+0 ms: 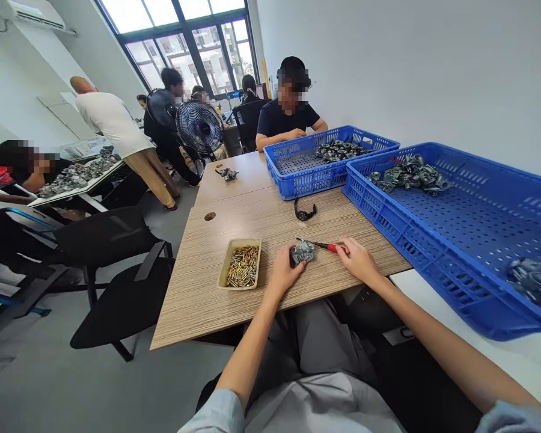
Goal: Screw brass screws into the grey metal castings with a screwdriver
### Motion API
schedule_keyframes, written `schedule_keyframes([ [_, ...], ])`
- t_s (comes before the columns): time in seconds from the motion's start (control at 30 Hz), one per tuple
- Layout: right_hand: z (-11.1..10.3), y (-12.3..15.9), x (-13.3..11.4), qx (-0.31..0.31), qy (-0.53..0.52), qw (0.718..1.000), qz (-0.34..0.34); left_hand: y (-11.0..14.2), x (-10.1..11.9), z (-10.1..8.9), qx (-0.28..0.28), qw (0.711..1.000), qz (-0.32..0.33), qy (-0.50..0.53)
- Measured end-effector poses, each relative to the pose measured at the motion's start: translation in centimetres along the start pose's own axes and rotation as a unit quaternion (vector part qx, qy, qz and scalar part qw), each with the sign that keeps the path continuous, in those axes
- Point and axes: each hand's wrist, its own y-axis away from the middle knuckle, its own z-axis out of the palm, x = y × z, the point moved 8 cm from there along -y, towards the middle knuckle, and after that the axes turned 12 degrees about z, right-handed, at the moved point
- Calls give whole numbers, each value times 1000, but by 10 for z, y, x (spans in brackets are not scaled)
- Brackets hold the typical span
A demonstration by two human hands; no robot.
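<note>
My left hand [287, 272] is closed around a grey cast-metal part [303, 251] near the table's front edge. From the right, my right hand [357, 258] grips the red handle of a screwdriver [331, 247]. The dark shaft points left, and its end lies at the metal part; whether it touches cannot be made out. Left of my left hand stands a cream plastic tray [220, 278] holding many small brass-coloured and silvery screws [243, 266]. A black wristwatch [305, 213] lies on the table beyond the metal part.
Two blue perforated crates [433, 264] with metal parts [412, 174] stand at the right and back of the wooden table [198, 300]. Another metal part [228, 174] lies at the far left. A person [293, 108] sits opposite. Black chairs [121, 282] and fans [201, 127] stand left.
</note>
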Motion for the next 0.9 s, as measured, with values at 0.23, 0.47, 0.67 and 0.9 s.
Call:
schedule_keyframes([
  [0.23,-1,2,4,-1,-54,999,-4,2,-8,-1,14,999,-43,15],
  [0.47,1,-10,18,-13,-112,993,40,0,-9,-5,32,996,-84,-3],
  [0.67,0,-13,24,-15,-130,990,49,-1,-8,-6,34,995,-91,-8],
  [0.9,4,-14,29,-22,-104,992,61,2,-7,-5,29,997,-76,7],
])
